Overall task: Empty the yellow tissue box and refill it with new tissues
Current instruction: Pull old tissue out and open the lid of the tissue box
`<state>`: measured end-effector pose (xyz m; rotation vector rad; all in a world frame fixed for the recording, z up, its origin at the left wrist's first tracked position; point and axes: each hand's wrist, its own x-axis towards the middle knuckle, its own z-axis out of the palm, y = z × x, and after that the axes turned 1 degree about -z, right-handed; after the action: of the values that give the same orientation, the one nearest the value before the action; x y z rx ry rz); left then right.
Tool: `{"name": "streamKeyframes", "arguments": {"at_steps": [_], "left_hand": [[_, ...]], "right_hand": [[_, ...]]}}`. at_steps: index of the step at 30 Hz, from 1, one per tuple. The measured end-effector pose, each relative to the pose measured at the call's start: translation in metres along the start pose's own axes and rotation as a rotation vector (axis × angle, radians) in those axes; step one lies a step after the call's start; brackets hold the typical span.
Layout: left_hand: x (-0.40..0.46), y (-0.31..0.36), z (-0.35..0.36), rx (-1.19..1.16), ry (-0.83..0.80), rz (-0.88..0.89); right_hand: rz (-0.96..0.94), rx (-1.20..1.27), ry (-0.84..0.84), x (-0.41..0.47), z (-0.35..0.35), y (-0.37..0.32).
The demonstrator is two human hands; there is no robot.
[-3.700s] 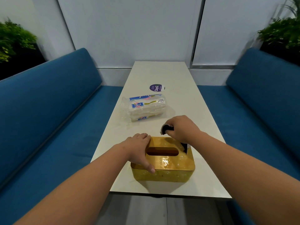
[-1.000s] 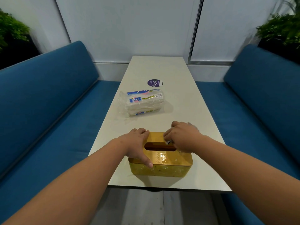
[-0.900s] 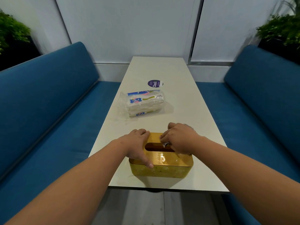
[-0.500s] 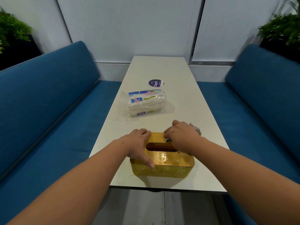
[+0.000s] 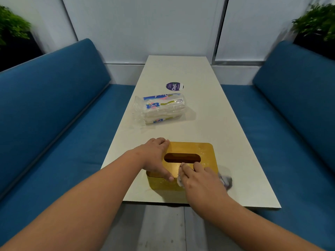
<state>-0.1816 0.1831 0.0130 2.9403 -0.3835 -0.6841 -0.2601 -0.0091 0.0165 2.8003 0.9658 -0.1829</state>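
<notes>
The yellow tissue box [image 5: 204, 150] sits near the table's front edge, its dark slot [image 5: 182, 158] showing nothing inside. My left hand [image 5: 154, 156] grips the box's left end, fingers over the far edge and thumb on the near side. My right hand [image 5: 199, 180] holds a whitish cloth [image 5: 226, 181] against the near part of the lid; the cloth sticks out on both sides of the hand. A sealed pack of new tissues [image 5: 161, 109] lies farther back on the table, apart from the box.
The long white table [image 5: 208, 109] carries a round purple sticker [image 5: 174, 86] behind the pack. Blue benches [image 5: 54, 115] run along both sides, with plants in the far corners. A white wall ends the table.
My right hand has slid with the cloth from the far edge of the lid, across the slot, to the near edge. My left hand has kept its hold on the box.
</notes>
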Motion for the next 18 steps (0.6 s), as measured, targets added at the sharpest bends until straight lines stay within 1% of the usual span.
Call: {"name": "streamKeyframes", "arguments": {"at_steps": [3,6,9,13,15,18], "left_hand": [[0.000,0.000,0.000,-0.001,-0.001,-0.003],[-0.002,0.002,-0.002,0.008,0.005,-0.001],[-0.004,0.003,-0.002,0.013,0.004,0.001],[-0.003,0.003,-0.001,0.005,-0.006,-0.004],[-0.003,0.003,-0.002,0.009,-0.006,-0.005],[-0.003,0.003,-0.002,0.008,-0.009,-0.004]], "right_hand": [[0.072,-0.024,-0.055,-0.003,-0.008,-0.009],[0.074,-0.002,-0.062,0.002,-0.010,-0.020],[0.058,0.015,-0.034,0.003,-0.004,-0.013],[0.139,0.057,0.031,0.001,0.004,-0.001],[0.116,0.070,0.046,0.005,0.007,-0.005],[0.033,0.074,0.051,0.008,0.016,-0.001]]}}
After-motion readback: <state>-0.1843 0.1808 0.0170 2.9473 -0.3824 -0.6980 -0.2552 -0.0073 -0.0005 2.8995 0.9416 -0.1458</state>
